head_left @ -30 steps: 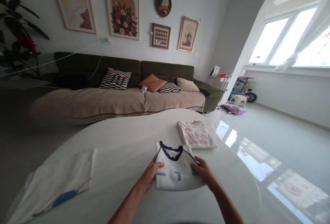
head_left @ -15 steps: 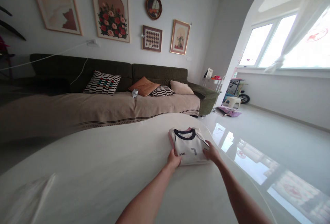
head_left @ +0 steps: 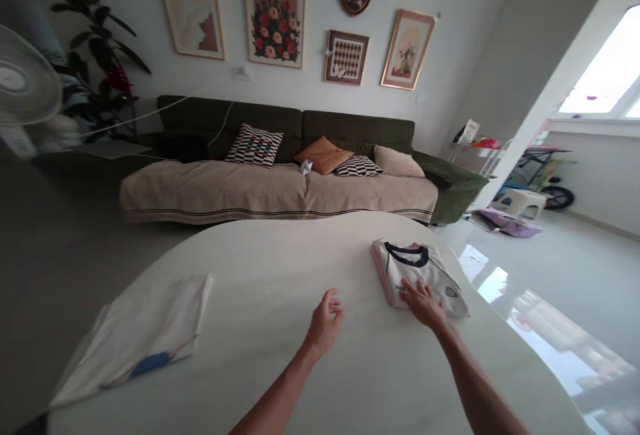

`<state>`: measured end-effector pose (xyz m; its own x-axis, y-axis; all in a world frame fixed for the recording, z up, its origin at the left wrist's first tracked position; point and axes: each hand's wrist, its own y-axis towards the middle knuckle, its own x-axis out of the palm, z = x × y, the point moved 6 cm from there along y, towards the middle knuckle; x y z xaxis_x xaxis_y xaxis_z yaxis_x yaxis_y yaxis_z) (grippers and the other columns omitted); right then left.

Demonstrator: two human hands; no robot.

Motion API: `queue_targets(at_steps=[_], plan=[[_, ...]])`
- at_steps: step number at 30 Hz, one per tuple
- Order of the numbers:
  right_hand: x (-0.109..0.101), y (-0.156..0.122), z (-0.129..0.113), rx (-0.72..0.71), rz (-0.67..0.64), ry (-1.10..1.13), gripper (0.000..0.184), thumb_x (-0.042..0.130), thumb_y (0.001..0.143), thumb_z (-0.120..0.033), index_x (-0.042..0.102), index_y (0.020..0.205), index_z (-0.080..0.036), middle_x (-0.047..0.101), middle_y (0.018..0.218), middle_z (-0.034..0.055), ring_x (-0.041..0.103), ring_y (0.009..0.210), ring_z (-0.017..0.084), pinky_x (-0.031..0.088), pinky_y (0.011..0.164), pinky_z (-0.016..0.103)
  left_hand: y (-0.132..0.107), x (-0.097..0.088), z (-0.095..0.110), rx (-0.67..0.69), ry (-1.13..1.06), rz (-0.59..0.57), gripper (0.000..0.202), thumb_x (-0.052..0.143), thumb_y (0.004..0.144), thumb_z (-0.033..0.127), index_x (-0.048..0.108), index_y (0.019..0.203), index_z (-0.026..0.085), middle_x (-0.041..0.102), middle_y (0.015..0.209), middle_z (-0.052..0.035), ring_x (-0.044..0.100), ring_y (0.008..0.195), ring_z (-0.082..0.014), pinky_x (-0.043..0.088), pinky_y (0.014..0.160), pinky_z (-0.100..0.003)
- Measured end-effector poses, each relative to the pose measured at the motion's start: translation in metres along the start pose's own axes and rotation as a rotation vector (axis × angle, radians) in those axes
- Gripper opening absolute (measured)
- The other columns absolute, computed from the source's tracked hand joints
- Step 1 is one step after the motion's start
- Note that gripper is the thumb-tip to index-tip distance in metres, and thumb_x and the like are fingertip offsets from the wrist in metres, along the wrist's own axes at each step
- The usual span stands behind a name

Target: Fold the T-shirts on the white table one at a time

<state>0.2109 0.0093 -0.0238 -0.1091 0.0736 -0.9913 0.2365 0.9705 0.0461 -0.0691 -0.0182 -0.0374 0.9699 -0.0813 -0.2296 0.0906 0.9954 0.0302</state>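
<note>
A folded white T-shirt [head_left: 415, 271] with a dark collar and a small badge lies on top of pink folded cloth at the right of the white table [head_left: 280, 255]. My right hand [head_left: 424, 303] is spread over the shirt's near edge, fingers apart; whether it presses down I cannot tell. My left hand [head_left: 325, 318] hovers above the table to the left of the stack, its fingers loosely curled and apart, holding nothing. On the table's left lies a white garment [head_left: 150, 321] with a blue print, spread fairly flat and slightly blurred.
Behind the table stands a dark green sofa [head_left: 240, 115] with a beige cover and several cushions. A fan [head_left: 25, 81] and a plant [head_left: 103, 55] are at the left. A white stool [head_left: 523, 203] stands on the floor at the right.
My left hand has let go of the shirt and moved left of it. My right hand has shifted onto its near edge. The view has swung left, bringing the white garment and fan into sight.
</note>
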Motion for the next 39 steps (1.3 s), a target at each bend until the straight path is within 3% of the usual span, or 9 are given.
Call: queue_targets(at_steps=[4,7,10,14,21,28,32,36,39], plan=[[-0.001,-0.054,-0.077,-0.11,0.165,0.059,0.047,0.031,0.086,-0.035,0.04,0.128,-0.017,0.033,0.137,0.0147,0.026,0.127,0.028,0.033,0.094,0.046,-0.052,-0.136,-0.006,0.13,0.308,0.309,0.035,0.045,0.077,0.021,0.049,0.112,0.018,0.058,0.107,-0.0085,0.055,0.097,-0.0178,0.044,0.087,-0.034],[0.025,-0.133,-0.152,-0.352,0.094,0.172,0.043,0.033,0.084,-0.032,0.048,0.122,-0.016,0.039,0.134,0.0121,0.033,0.124,0.024,0.035,0.096,0.038,-0.092,-0.215,-0.006,0.139,0.645,0.533,0.034,0.041,0.079,0.02,0.05,0.111,0.014,0.055,0.11,-0.0118,0.05,0.106,-0.0214,0.038,0.093,-0.036],[0.045,-0.204,-0.2,-0.428,-0.004,0.225,0.041,0.037,0.082,-0.031,0.051,0.118,-0.018,0.043,0.131,0.0104,0.031,0.126,0.024,0.035,0.097,0.036,-0.123,-0.262,-0.011,0.006,0.963,0.645,0.037,0.043,0.079,0.02,0.049,0.114,0.01,0.052,0.115,-0.0154,0.043,0.112,-0.0261,0.035,0.094,-0.039],[0.042,-0.249,-0.218,-0.325,-0.063,0.232,0.043,0.04,0.08,-0.027,0.049,0.121,-0.021,0.036,0.136,0.0086,0.023,0.129,0.026,0.034,0.097,0.041,-0.139,-0.29,-0.027,-0.215,1.131,0.577,0.033,0.049,0.076,0.025,0.054,0.107,0.012,0.055,0.109,-0.0139,0.047,0.104,-0.0287,0.039,0.082,-0.038],[0.016,-0.26,-0.232,-0.387,-0.03,0.396,0.035,0.038,0.082,-0.027,0.056,0.111,-0.017,0.057,0.116,0.0096,0.045,0.116,0.022,0.039,0.094,0.034,-0.134,-0.264,-0.033,-0.118,1.077,0.383,0.027,0.034,0.085,0.02,0.06,0.082,0.017,0.06,0.078,-0.0053,0.057,0.072,-0.0184,0.037,0.063,-0.027],[0.002,-0.271,-0.245,-0.482,0.113,0.619,0.03,0.042,0.081,-0.03,0.058,0.103,-0.017,0.063,0.102,0.0094,0.057,0.099,0.02,0.044,0.088,0.033,-0.152,-0.224,-0.028,0.119,0.988,0.284,0.021,0.044,0.081,0.018,0.056,0.098,0.014,0.057,0.095,-0.0084,0.052,0.092,-0.0198,0.037,0.082,-0.029],[0.004,-0.276,-0.239,-0.444,0.11,0.725,0.029,0.043,0.08,-0.031,0.059,0.1,-0.017,0.064,0.097,0.0087,0.059,0.092,0.019,0.046,0.085,0.033,-0.151,-0.216,-0.028,0.05,0.866,0.173,0.026,0.031,0.084,0.012,0.057,0.087,0.012,0.057,0.09,-0.0103,0.052,0.087,-0.0205,0.037,0.08,-0.032],[0.013,-0.265,-0.243,-0.364,0.01,0.816,0.03,0.043,0.079,-0.032,0.059,0.1,-0.018,0.065,0.095,0.0079,0.061,0.087,0.019,0.048,0.077,0.031,-0.171,-0.163,-0.014,0.085,0.802,-0.005,0.02,0.04,0.079,0.011,0.059,0.079,0.016,0.06,0.081,-0.004,0.055,0.078,-0.0154,0.039,0.073,-0.025],[0.018,-0.25,-0.242,-0.292,0.006,0.818,0.035,0.041,0.078,-0.03,0.057,0.106,-0.015,0.064,0.097,0.0098,0.061,0.085,0.019,0.048,0.075,0.03,-0.205,-0.108,0.0,0.18,0.601,-0.351,0.017,0.045,0.076,0.016,0.061,0.083,0.018,0.062,0.084,-0.0021,0.057,0.077,-0.0135,0.042,0.071,-0.022]])
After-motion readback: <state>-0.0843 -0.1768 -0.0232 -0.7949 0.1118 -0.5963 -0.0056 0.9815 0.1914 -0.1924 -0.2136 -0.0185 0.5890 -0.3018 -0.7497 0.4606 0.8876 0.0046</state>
